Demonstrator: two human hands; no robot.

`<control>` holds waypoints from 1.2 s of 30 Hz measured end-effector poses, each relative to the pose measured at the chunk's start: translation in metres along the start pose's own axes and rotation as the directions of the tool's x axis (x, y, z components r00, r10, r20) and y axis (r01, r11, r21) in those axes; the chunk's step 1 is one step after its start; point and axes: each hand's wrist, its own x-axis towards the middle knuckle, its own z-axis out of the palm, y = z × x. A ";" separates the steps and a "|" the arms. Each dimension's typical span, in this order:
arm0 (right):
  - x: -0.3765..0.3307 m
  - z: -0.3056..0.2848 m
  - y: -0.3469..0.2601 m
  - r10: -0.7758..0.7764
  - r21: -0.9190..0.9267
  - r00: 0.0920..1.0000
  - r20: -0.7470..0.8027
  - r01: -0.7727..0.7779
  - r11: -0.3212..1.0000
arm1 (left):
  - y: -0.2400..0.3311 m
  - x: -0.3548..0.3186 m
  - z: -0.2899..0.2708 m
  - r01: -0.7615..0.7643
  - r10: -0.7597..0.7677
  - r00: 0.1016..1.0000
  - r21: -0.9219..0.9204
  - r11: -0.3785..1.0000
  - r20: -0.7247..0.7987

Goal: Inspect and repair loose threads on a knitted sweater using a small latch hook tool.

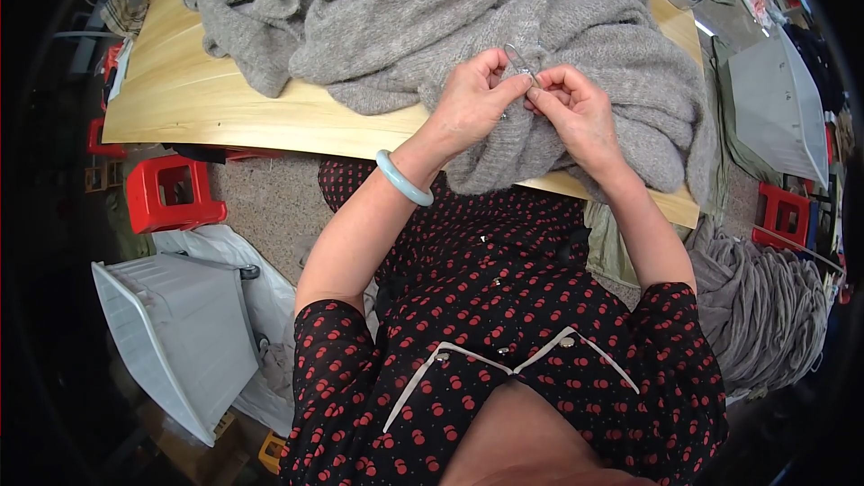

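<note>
At my left, a red stool (175, 193) stands beyond a pale bin (193, 333). Rightward, the wooden table (261, 112) carries the heaped grey knit fabric (405, 27), which spreads across its far side and hangs over the near edge in front of me. My left hand (472, 101), below a pale blue bangle (402, 180), has thumb and fingers closed, pinching what looks like a bit of the knit. A thin loop (511, 52) rises between my hands; whether wire or thread, I can't tell. My right hand (580, 119) meets the left, fingertips together, seemingly on the loop's lower end. I take this as fine handwork at one spot; the next move calls for a steady left pinch and a small, careful right-hand pull.
</note>
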 end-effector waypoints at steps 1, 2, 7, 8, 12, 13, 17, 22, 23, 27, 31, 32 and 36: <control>0.000 0.002 0.003 -0.011 0.021 0.999 -0.036 0.012 1.000 | -0.001 0.001 0.001 -0.005 0.005 1.000 0.001 1.000 -0.028; 0.000 0.004 0.005 -0.021 0.042 0.997 -0.073 0.024 0.999 | -0.001 0.001 0.003 -0.005 0.005 1.000 0.001 1.000 -0.027; 0.002 0.010 0.013 -0.051 0.093 0.988 -0.145 0.065 0.994 | 0.003 0.001 0.005 0.076 -0.059 0.991 0.141 0.987 -0.124; 0.003 0.010 0.014 -0.057 0.098 0.985 -0.162 0.073 0.992 | 0.002 0.001 0.004 0.077 -0.059 0.990 0.141 0.987 -0.125; 0.003 0.009 0.011 -0.116 0.057 0.981 -0.154 0.126 0.990 | 0.001 0.000 0.000 0.050 -0.044 0.996 0.072 0.996 -0.077; 0.003 0.007 0.010 -0.146 0.000 0.975 -0.166 0.148 0.989 | 0.001 -0.001 -0.002 0.021 -0.020 0.999 0.026 0.999 -0.042; 0.002 0.002 0.011 -0.232 -0.173 0.952 -0.197 0.199 0.965 | 0.007 -0.004 -0.006 0.045 -0.050 0.998 -0.089 0.995 -0.049; -0.009 0.001 0.005 -0.437 -0.423 0.898 -0.051 0.377 0.824 | 0.011 0.000 -0.018 0.125 -0.131 0.991 -0.421 0.898 0.015; -0.011 0.000 0.004 -0.468 -0.478 0.883 0.021 0.420 0.771 | 0.011 0.001 -0.021 0.125 -0.131 0.991 -0.421 0.898 0.016; -0.014 -0.003 -0.017 -0.326 -0.327 0.943 -0.064 0.289 0.900 | 0.018 -0.001 -0.028 0.116 -0.123 0.992 -0.368 0.923 0.005; 0.011 -0.012 -0.041 -0.188 -0.337 0.973 -0.137 0.133 0.932 | 0.031 -0.006 -0.027 0.128 -0.118 0.992 -0.267 0.955 0.051; 0.016 -0.014 -0.042 -0.110 -0.360 0.993 -0.049 0.085 0.929 | 0.032 -0.006 -0.029 0.126 -0.117 0.992 -0.266 0.956 0.050; 0.028 -0.015 -0.035 -0.116 -0.338 0.986 0.122 0.151 0.929 | 0.034 -0.006 -0.032 0.073 -0.072 0.995 -0.016 0.997 0.070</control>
